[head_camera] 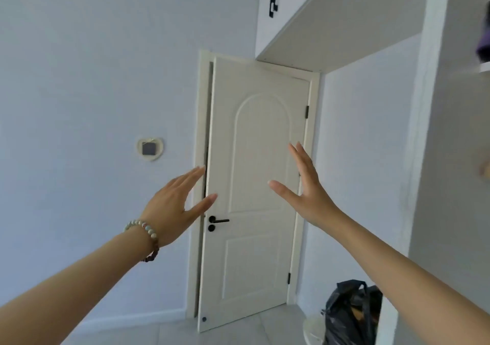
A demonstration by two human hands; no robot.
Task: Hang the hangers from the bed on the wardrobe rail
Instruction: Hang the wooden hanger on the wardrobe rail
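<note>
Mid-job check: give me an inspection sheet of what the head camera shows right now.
Surface: pale floor, only a strip in view.
Job's things: nothing seen.
Clutter: black bag on the floor at lower right.
Grippers: left hand and right hand both raised, fingers straight, holding nothing.
Cables: nothing seen.
Surroundings: cream door slightly ajar, with a black handle.

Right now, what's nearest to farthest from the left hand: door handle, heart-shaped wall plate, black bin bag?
Head view, from the left hand:
1. door handle, just below right.
2. heart-shaped wall plate, upper left.
3. black bin bag, floor, far right.
</note>
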